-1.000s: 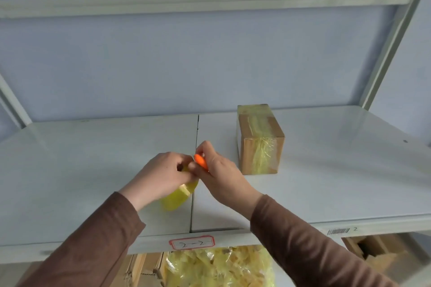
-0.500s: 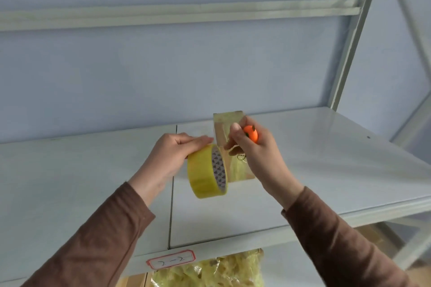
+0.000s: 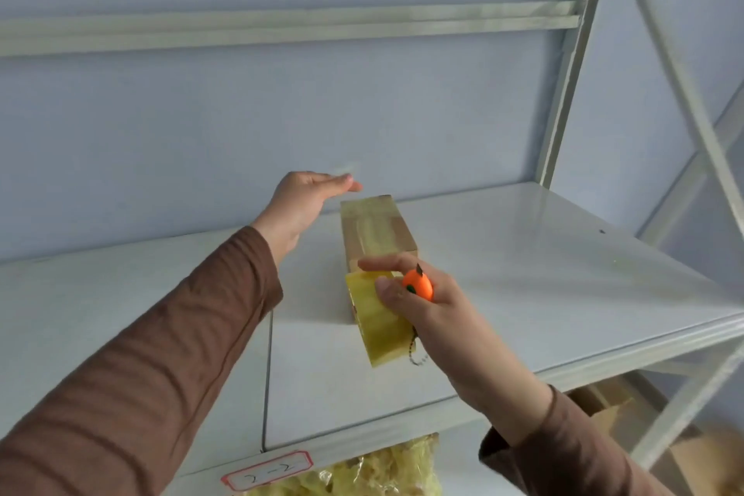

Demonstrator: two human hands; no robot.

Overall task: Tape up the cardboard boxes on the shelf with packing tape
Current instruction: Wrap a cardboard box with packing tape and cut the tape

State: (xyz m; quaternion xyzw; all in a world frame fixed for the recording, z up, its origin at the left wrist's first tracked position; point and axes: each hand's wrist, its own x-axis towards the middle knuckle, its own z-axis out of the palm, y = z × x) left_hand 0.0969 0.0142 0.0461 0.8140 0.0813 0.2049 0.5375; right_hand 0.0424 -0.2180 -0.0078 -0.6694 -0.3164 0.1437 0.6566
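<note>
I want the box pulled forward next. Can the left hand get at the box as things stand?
Probably yes: the left hand is open, holds nothing, and hovers beside the box's far end with nothing between them.

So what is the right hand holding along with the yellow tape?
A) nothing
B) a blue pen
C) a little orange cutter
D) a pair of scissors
C: the right hand grips the yellow roll of packing tape and a small round orange plastic cutter with its blade tip out.
</note>
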